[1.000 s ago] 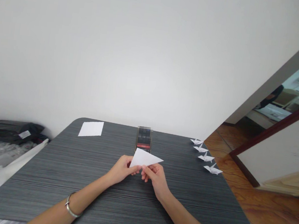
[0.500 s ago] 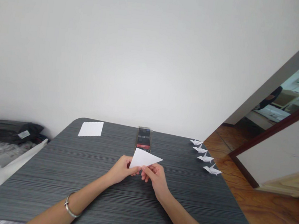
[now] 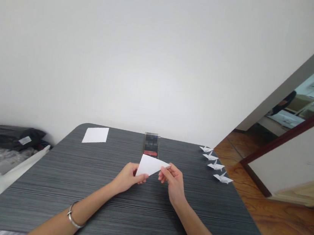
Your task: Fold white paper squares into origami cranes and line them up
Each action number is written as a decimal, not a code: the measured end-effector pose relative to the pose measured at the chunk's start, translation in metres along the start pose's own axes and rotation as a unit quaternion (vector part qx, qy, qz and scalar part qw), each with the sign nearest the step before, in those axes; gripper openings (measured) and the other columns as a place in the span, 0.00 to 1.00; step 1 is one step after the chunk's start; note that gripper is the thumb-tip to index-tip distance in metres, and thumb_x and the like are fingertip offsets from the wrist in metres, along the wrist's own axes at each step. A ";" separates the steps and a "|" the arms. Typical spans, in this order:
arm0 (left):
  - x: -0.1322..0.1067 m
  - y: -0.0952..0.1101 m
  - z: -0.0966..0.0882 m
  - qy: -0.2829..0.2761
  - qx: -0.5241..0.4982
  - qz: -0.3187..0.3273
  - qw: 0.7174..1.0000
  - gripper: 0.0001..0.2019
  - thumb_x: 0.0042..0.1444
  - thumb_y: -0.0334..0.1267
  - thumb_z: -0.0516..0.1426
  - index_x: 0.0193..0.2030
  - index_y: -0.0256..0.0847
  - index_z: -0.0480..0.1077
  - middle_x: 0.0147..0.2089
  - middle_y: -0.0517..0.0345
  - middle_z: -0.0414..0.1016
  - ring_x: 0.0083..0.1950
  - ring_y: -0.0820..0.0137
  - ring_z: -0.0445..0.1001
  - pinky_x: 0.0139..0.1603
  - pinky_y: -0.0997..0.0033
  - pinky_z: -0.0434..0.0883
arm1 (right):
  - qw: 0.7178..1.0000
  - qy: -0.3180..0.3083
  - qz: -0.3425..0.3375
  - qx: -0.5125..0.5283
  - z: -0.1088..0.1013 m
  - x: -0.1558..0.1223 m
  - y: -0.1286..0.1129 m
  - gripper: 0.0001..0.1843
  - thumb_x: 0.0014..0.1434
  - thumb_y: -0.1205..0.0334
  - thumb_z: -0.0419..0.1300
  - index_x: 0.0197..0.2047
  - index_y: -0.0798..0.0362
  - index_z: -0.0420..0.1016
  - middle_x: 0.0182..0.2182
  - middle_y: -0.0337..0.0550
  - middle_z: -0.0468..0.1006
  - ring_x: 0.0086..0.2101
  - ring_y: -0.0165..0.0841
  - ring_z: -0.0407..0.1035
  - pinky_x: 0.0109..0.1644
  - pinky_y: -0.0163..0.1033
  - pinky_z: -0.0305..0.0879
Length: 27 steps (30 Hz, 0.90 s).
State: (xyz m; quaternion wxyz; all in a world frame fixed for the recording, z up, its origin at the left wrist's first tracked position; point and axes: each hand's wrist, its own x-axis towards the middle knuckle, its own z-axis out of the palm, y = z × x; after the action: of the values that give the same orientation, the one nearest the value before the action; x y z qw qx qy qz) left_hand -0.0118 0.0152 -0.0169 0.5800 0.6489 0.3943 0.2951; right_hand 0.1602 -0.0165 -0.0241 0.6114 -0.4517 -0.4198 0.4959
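A white sheet of paper folded into a triangle (image 3: pixel 150 165) is held up above the middle of the dark table (image 3: pixel 100 209). My left hand (image 3: pixel 130 177) pinches its lower left corner, thumb in front and fingers behind. At the paper's right point, my right hand (image 3: pixel 172 178) grips the tip between thumb and forefinger; that tip is partly hidden. Just behind the paper lies a phone (image 3: pixel 151 144) with a dark, blurred screen, its near end covered by the paper.
Several folded paper cranes (image 3: pixel 216 166) stand in a row along the table's right edge. A flat white paper sheet (image 3: pixel 95 135) lies at the far left. Black and clear plastic bags (image 3: pixel 4 152) are heaped left of the table. A white wall (image 3: pixel 153 56) rises behind.
My right hand has shifted right and slightly up along the paper, from its lower edge to the right point. My left hand and the paper have hardly moved.
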 end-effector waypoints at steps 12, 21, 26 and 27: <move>-0.001 -0.001 -0.001 -0.004 -0.015 -0.007 1.000 0.10 0.46 0.40 0.58 0.25 0.32 0.68 0.22 0.59 0.71 0.21 0.77 0.65 0.24 0.78 0.63 | 0.999 0.025 -0.019 0.021 -0.006 0.002 -0.005 0.11 0.51 0.59 0.60 0.21 0.55 0.67 0.18 0.35 0.69 0.19 0.25 0.61 0.21 0.29 0.55; -0.002 0.001 -0.001 0.000 -0.014 0.004 1.000 0.11 0.46 0.40 0.58 0.25 0.32 0.69 0.22 0.58 0.71 0.22 0.76 0.66 0.25 0.77 0.63 | 0.999 0.034 -0.008 0.039 -0.006 0.001 -0.007 0.12 0.51 0.58 0.60 0.22 0.55 0.66 0.17 0.34 0.68 0.18 0.23 0.60 0.20 0.28 0.54; -0.005 0.005 -0.002 0.000 -0.013 0.007 1.000 0.10 0.46 0.39 0.58 0.25 0.31 0.69 0.21 0.58 0.71 0.21 0.76 0.65 0.24 0.78 0.63 | 0.999 0.003 0.024 0.022 -0.006 0.002 -0.001 0.12 0.49 0.57 0.62 0.24 0.55 0.65 0.18 0.35 0.70 0.18 0.23 0.62 0.19 0.27 0.54; -0.005 0.005 -0.002 -0.003 -0.011 0.009 1.000 0.10 0.46 0.39 0.57 0.25 0.31 0.70 0.22 0.58 0.71 0.21 0.76 0.65 0.24 0.78 0.63 | 0.999 -0.003 0.028 0.020 -0.006 0.002 0.000 0.13 0.49 0.56 0.62 0.24 0.54 0.64 0.17 0.35 0.70 0.18 0.24 0.62 0.18 0.27 0.54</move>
State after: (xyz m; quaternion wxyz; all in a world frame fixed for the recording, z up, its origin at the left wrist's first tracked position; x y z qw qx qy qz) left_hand -0.0152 0.0116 -0.0110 0.5858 0.6466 0.3837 0.3026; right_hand 0.1664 -0.0152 -0.0259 0.6052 -0.4496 -0.3988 0.5221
